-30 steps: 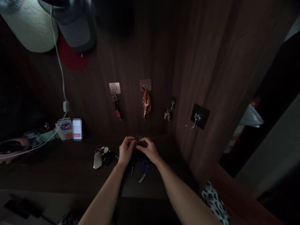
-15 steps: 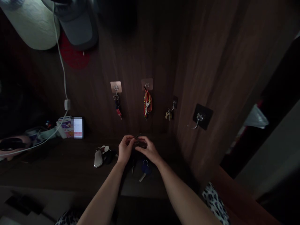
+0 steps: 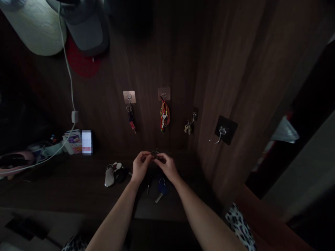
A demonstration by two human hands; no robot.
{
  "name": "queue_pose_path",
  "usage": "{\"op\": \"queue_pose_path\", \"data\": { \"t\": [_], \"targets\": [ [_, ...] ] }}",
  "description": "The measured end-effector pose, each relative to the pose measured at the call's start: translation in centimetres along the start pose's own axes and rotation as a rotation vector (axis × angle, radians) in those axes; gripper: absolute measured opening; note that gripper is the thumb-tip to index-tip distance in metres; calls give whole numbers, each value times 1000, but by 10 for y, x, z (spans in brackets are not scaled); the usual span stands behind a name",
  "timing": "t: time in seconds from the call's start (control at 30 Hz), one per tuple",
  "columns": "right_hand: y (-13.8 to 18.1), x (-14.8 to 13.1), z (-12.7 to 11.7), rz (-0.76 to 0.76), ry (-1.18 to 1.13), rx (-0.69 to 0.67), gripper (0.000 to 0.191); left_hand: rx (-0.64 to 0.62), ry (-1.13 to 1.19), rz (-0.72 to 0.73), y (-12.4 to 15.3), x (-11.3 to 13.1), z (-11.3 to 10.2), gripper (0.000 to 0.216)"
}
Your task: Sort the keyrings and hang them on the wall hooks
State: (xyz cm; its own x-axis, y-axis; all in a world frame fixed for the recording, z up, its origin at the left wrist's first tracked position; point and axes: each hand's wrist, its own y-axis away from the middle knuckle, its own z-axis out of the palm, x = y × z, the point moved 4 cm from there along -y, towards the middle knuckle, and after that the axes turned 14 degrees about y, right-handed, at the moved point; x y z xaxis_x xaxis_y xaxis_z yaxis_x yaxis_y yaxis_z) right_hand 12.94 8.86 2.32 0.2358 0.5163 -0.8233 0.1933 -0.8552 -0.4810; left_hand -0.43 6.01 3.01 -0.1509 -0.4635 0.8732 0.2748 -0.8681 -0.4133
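Note:
My left hand (image 3: 140, 168) and my right hand (image 3: 167, 167) meet over a dark wooden shelf (image 3: 78, 188), fingers pinched together on a small metal key ring (image 3: 155, 153) held between them. Below the hands a blue-headed key (image 3: 161, 190) lies on the shelf, and a dark thin item (image 3: 148, 184) beside it is hard to make out. To the left of my left hand lies a key bunch with a silver fob (image 3: 113, 173).
On the wood panel behind hang several adhesive hooks: one with a red-tagged key (image 3: 131, 118), one with a red and yellow bunch (image 3: 164, 115), one with small keys (image 3: 187, 127), and a bare black hook (image 3: 222, 132). Boxes (image 3: 75, 141) and a white cable (image 3: 68, 73) are left.
Both hands have lifted the key ring slightly and drawn closer together. The view has shifted a little.

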Motion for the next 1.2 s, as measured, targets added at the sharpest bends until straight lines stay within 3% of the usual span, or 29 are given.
{"op": "queue_pose_path", "data": {
  "t": [0.23,0.63,1.2],
  "targets": [
    [0,1,-2,39,-95,25,22,-47,-113,61,1,3,-1,28],
    [-2,7,8,320,-694,-108,26,-241,-369,180,6,7,7,30],
    [-9,17,-22,438,-1039,144,20,-179,-488,45,5,2,3,27]
  ]
}}
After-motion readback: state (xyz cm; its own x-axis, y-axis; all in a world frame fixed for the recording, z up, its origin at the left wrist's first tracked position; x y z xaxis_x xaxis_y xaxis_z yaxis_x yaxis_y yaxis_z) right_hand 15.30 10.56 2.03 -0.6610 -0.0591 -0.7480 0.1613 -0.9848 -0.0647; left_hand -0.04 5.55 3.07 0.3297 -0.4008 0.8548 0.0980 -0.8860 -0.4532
